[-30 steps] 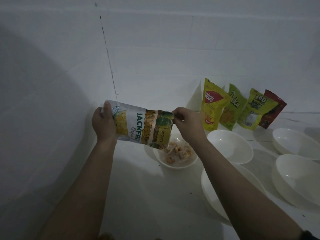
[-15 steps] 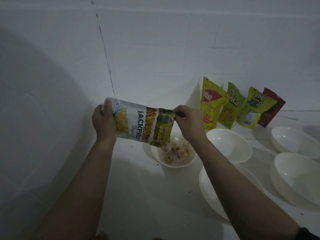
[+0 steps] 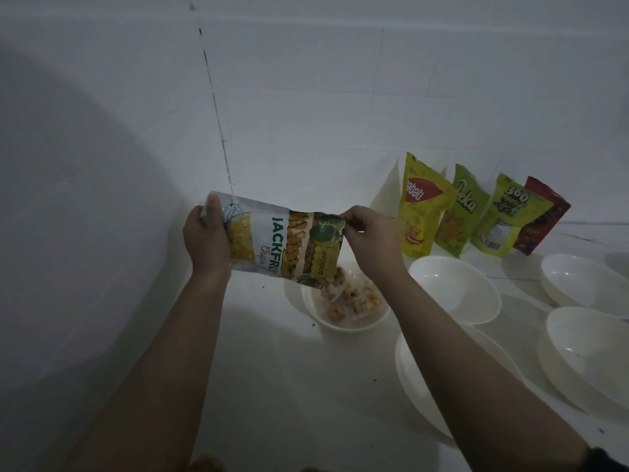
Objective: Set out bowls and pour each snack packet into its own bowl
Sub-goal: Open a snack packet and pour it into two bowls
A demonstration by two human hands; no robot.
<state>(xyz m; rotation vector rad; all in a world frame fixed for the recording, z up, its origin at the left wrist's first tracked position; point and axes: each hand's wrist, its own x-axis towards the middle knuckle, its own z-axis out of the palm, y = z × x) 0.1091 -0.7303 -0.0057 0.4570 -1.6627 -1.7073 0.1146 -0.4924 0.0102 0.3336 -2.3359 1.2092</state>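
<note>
— White tabletop, dim light. What has the left hand point(image 3: 207, 240) got?

— Its fingers wrap the base of the jackfruit packet point(image 3: 282, 242), held sideways. The right hand point(image 3: 371, 240) pinches the packet's open end above the bowl point(image 3: 343, 324) near the back-left corner, chips point(image 3: 352, 296) inside.

— Further right?

— 4 empty bowls point(image 3: 454, 289), and 4 packets point(image 3: 422, 207) leaning along the back edge.

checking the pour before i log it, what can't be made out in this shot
Head view only:
- How much is left inside the yellow-and-white jackfruit chips packet: opaque foil.
- Red packet: label half hidden by the green 360 packet.
- Near white plastic bowl: partly behind the right forearm.
- Rightmost white bowl: cut by the frame edge.
</note>
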